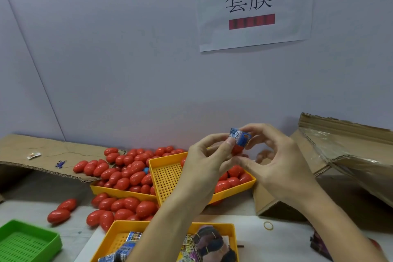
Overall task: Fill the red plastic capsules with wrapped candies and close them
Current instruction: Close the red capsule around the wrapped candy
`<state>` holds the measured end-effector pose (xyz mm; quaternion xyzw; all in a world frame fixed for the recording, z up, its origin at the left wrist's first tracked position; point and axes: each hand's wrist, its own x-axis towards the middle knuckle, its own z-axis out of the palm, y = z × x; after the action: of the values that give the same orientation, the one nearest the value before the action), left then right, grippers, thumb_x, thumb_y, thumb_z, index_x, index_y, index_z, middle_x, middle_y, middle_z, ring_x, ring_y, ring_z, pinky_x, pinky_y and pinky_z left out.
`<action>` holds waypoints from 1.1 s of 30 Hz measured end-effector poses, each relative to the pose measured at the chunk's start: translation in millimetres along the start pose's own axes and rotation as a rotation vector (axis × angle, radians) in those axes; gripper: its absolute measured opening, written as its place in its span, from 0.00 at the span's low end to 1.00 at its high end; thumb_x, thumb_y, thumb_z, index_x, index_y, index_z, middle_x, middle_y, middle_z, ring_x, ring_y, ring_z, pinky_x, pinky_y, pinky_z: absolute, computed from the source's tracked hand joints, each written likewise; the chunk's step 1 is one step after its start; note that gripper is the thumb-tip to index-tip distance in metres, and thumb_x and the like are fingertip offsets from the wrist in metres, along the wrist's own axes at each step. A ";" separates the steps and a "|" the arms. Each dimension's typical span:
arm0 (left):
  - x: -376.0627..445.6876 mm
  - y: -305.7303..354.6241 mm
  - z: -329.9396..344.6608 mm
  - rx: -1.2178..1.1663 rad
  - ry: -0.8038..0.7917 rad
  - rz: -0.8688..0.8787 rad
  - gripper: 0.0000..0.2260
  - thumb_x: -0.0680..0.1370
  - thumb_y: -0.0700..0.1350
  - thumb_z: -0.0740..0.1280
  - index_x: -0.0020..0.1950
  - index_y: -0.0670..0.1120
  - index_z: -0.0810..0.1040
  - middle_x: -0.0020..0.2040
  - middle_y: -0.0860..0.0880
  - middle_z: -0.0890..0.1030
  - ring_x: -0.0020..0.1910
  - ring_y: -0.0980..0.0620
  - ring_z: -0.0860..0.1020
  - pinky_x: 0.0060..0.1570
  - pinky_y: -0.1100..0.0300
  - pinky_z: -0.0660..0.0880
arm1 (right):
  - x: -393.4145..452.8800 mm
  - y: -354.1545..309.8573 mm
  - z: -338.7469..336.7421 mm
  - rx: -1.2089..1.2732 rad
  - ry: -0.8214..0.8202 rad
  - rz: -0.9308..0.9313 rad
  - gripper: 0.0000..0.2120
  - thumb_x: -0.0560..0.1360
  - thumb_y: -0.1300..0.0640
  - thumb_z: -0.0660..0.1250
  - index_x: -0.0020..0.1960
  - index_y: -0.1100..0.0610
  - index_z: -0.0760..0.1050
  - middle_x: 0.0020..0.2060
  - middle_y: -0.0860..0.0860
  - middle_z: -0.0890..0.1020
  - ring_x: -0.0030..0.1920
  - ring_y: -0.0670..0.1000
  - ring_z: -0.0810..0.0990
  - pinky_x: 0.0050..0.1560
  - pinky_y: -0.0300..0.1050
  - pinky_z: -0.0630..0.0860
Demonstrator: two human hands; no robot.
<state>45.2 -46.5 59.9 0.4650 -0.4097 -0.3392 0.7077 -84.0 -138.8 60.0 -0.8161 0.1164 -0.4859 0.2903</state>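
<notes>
My left hand (207, 159) and my right hand (274, 155) meet above the table. Together they hold a red capsule (237, 149) with a blue printed wrapped candy (239, 138) sticking out of its top. My left thumb presses on the wrapper and my right fingers pinch it from the other side. Several closed red capsules (127, 173) are heaped in and around a yellow tray (119, 191). More blue wrapped candies (127, 248) lie in the near yellow tray (212, 226).
A tilted yellow perforated tray (168, 178) holds more capsules at its right end. A green tray (29, 240) stands at the near left. An open cardboard box (344, 151) lies on the right, flat cardboard (42, 153) on the left. A rubber band (268, 225) lies on the table.
</notes>
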 end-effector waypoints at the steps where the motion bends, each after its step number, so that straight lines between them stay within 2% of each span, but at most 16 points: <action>1: 0.3 -0.5 0.3 -0.017 -0.003 -0.012 0.17 0.73 0.48 0.70 0.59 0.43 0.80 0.51 0.43 0.85 0.52 0.46 0.85 0.44 0.62 0.81 | -0.3 0.3 -0.3 -0.024 0.003 -0.015 0.22 0.64 0.39 0.70 0.57 0.41 0.74 0.49 0.39 0.79 0.50 0.43 0.79 0.37 0.34 0.78; 6: 0.4 -3.7 2.2 0.014 -0.011 -0.022 0.19 0.72 0.50 0.69 0.61 0.44 0.79 0.54 0.42 0.84 0.54 0.46 0.84 0.53 0.56 0.81 | 0.7 2.7 -0.4 -0.143 0.032 -0.079 0.21 0.66 0.45 0.75 0.57 0.44 0.74 0.48 0.41 0.79 0.49 0.41 0.78 0.38 0.33 0.77; 12: -1.3 -3.4 5.3 0.039 -0.043 -0.037 0.20 0.72 0.51 0.68 0.62 0.43 0.79 0.51 0.41 0.85 0.48 0.47 0.85 0.46 0.59 0.81 | 0.6 3.8 -3.5 -0.178 0.051 -0.100 0.21 0.67 0.47 0.72 0.59 0.47 0.76 0.48 0.43 0.79 0.50 0.41 0.77 0.41 0.31 0.75; 16: -2.0 0.4 3.3 0.024 -0.075 -0.071 0.23 0.71 0.52 0.69 0.61 0.40 0.77 0.48 0.41 0.84 0.45 0.48 0.85 0.46 0.58 0.81 | 0.8 4.9 -4.1 -0.159 -0.023 -0.081 0.22 0.67 0.47 0.73 0.59 0.51 0.79 0.49 0.43 0.80 0.52 0.41 0.77 0.44 0.28 0.74; 21: -1.8 0.8 0.2 0.054 -0.076 -0.086 0.23 0.73 0.51 0.69 0.61 0.38 0.77 0.51 0.37 0.84 0.50 0.41 0.84 0.53 0.51 0.81 | 1.1 0.5 -5.6 -0.101 -0.103 -0.095 0.20 0.67 0.47 0.72 0.58 0.48 0.80 0.48 0.42 0.80 0.48 0.48 0.79 0.38 0.42 0.78; 26: -1.7 0.3 0.1 0.042 -0.105 -0.096 0.19 0.74 0.50 0.68 0.58 0.37 0.80 0.48 0.38 0.85 0.49 0.43 0.85 0.48 0.57 0.82 | 2.3 0.9 -9.2 -0.127 -0.121 -0.093 0.23 0.65 0.45 0.74 0.58 0.49 0.79 0.50 0.41 0.80 0.53 0.43 0.78 0.41 0.39 0.78; 29: -2.2 0.5 0.3 0.048 -0.133 -0.125 0.19 0.73 0.50 0.69 0.56 0.37 0.81 0.47 0.39 0.85 0.47 0.45 0.85 0.44 0.59 0.82 | 3.6 0.1 -13.2 -0.149 -0.124 -0.085 0.22 0.64 0.45 0.76 0.55 0.50 0.80 0.48 0.43 0.80 0.50 0.44 0.78 0.39 0.35 0.76; 33: -3.4 2.5 -2.2 0.086 -0.199 -0.192 0.23 0.71 0.53 0.70 0.57 0.37 0.81 0.48 0.40 0.85 0.46 0.45 0.85 0.45 0.58 0.83 | 4.7 -3.6 -18.9 -0.160 -0.177 -0.072 0.23 0.63 0.42 0.75 0.55 0.50 0.82 0.47 0.41 0.78 0.46 0.46 0.78 0.39 0.39 0.76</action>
<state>45.9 -41.9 60.8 0.4960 -0.4457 -0.4320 0.6073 -98.2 -144.9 72.2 -0.8801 0.0990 -0.4111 0.2159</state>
